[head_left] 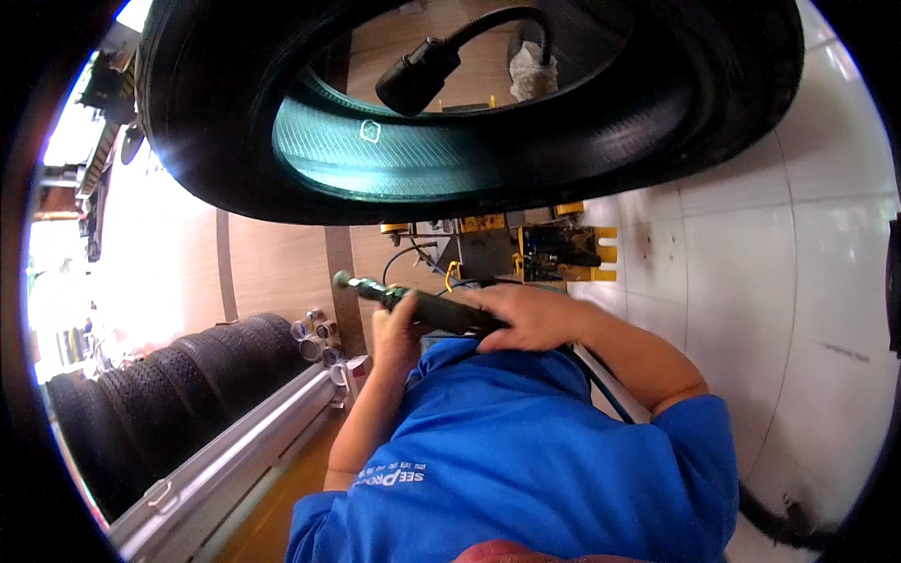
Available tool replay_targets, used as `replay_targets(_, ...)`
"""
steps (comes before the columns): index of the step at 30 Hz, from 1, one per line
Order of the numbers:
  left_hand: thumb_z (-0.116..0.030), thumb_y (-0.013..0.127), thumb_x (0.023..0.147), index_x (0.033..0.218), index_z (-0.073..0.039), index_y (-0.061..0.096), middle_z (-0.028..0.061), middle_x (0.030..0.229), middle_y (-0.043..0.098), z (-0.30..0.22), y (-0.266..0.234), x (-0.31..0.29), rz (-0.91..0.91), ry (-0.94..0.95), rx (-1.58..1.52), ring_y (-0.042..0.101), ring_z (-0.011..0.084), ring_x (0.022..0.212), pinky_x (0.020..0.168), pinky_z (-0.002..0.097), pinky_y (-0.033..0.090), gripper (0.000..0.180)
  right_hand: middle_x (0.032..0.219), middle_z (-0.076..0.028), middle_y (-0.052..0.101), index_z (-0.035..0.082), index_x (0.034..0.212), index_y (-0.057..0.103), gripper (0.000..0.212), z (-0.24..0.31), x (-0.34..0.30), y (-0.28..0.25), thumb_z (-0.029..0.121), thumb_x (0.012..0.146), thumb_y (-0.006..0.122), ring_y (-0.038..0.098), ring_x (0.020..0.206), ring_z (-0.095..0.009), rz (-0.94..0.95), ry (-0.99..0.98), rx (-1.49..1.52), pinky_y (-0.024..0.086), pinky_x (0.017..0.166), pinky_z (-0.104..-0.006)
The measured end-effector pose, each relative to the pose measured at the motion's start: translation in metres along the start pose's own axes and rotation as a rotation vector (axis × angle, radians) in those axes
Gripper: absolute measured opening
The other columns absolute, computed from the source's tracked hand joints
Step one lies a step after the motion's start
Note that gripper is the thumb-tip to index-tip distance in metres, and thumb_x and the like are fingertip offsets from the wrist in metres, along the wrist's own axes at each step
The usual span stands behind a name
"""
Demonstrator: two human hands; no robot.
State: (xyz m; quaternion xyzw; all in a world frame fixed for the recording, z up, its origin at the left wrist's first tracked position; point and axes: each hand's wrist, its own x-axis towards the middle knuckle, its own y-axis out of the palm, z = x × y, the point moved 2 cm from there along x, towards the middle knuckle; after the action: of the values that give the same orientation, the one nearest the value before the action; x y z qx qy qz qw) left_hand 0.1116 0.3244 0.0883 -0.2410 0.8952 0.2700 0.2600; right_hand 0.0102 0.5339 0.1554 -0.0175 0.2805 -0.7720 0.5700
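Observation:
My left hand (398, 327) is wrapped round the front part of a dark air die grinder (449, 313), held in front of my chest. A rounded pale tip sits at its far left end. My right hand (535, 316) lies over the grinder's rear end, fingers bent onto its body. Above hangs a large black tyre (216, 178), apart from the tool. Its lit inner liner carries a small white outlined mark (371, 131). A black gooseneck lamp (418, 77) reaches into the tyre opening and shines on the liner.
A row of tyres (188, 385) stands at the left behind a pale metal rail (235, 448). Beyond my hands is a yellow-edged tool tray (568, 255) with cables. A dark hose (608, 394) passes beside my right arm. White rag-like wrapping (533, 73) surrounds the lamp's base.

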Motion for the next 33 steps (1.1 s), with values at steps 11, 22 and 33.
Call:
replay_targets(11,-0.019,0.067,0.089,0.103,-0.003,0.057,0.0061,0.09,0.059,-0.047,0.111,0.125,0.138,0.033,0.062,0.06,0.0183,0.077,0.064,0.0321,0.05,0.023,0.106,-0.028,0.062,-0.003,0.13,0.035,0.073,-0.027,0.089,-0.104,0.026,0.077,0.076,0.062,0.1,-0.043,-0.159,0.3,-0.454,0.052,0.085,-0.0463)
replay_targets(22,0.001,0.061,0.076,0.127,-0.005,0.042,0.027,0.124,0.04,-0.051,0.101,0.226,0.232,0.976,1.226,0.042,0.0469,0.115,0.099,0.0459,0.038,0.054,0.099,-0.025,0.068,-0.007,0.108,0.057,0.046,-0.084,0.198,-0.128,0.025,0.077,0.069,0.067,0.093,-0.038,-0.11,0.301,-0.602,0.055,0.077,-0.0471)
replay_targets(33,-0.036,0.026,0.103,0.118,-0.009,0.047,0.0251,0.109,0.057,-0.054,0.111,0.259,0.017,0.57,1.271,0.059,0.0415,0.099,0.087,0.0472,0.046,0.038,0.098,-0.024,0.068,-0.001,0.117,0.052,0.041,-0.119,0.221,-0.126,0.016,0.081,0.063,0.068,0.092,-0.038,-0.181,0.31,-0.671,0.055,0.076,-0.0462)
